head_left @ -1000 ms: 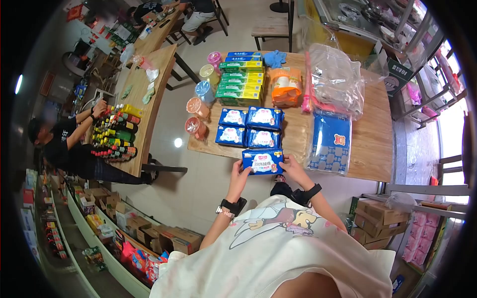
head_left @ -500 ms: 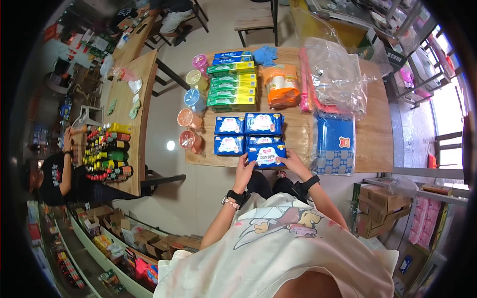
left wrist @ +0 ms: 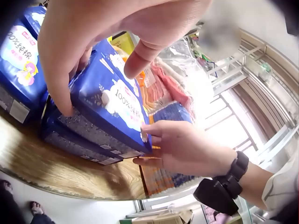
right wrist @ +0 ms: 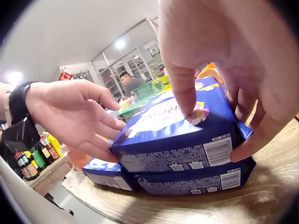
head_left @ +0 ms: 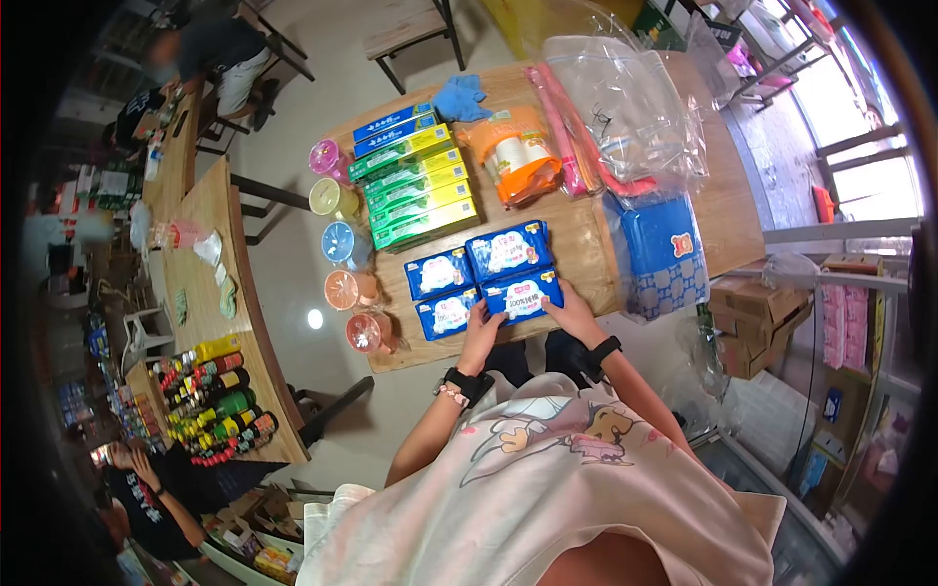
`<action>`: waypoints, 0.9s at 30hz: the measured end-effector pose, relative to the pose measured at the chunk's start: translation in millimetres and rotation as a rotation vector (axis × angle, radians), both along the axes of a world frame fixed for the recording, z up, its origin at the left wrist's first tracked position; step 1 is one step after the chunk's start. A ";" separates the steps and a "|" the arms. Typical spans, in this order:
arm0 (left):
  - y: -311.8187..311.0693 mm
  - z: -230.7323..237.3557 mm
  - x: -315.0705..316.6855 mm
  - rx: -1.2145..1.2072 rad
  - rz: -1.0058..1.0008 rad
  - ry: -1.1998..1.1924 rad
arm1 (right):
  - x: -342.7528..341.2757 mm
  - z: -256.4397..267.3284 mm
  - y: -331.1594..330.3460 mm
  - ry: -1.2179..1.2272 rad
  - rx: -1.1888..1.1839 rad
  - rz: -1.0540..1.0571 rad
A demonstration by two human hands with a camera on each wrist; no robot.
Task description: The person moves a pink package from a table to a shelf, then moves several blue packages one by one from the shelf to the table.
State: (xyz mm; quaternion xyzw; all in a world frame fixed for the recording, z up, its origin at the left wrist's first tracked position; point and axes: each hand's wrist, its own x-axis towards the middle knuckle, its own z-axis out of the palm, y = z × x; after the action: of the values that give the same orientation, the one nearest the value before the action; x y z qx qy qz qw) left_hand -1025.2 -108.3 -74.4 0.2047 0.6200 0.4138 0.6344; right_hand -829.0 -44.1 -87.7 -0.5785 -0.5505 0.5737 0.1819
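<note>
Both hands grip a blue pack with a white cloud label (head_left: 523,297) by its ends. It lies flat on a similar pack, at the near right of a two-by-two group. My left hand (head_left: 479,339) holds the left end; the left wrist view shows its thumb over the top and a finger down the side of the pack (left wrist: 112,105). At the other end is my right hand (head_left: 576,318), its thumb pressing the top and its fingers on the side of the pack (right wrist: 168,123). The left palm faces the pack in the right wrist view.
Stacked green and yellow boxes (head_left: 420,200), lidded cups (head_left: 347,290), an orange package (head_left: 518,161), a blue glove (head_left: 459,98) and a bagged blue item (head_left: 660,239) share the wooden table. Bottles (head_left: 215,400) and a person (head_left: 151,493) are at the left.
Both hands have carried the pack away from the body and onto the near right pack of the group. The head view has turned, tilting the table in the picture.
</note>
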 end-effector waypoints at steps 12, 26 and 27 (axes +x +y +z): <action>6.4 -10.1 -27.4 0.034 -0.161 0.051 | -14.7 -3.2 -9.9 -0.084 0.170 -0.094; -4.4 41.5 55.9 0.137 -0.781 0.093 | 101.4 36.3 -101.4 -0.138 0.214 -0.301; -10.6 38.1 73.8 0.197 -0.842 0.155 | 118.8 34.4 -114.2 -0.177 0.210 -0.306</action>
State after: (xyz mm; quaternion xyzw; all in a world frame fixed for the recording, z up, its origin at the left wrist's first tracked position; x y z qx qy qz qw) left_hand -951.5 -119.0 -36.4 0.5295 0.4858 0.1596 0.6769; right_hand -710.2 -158.3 -53.3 -0.6816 -0.5265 0.4259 0.2772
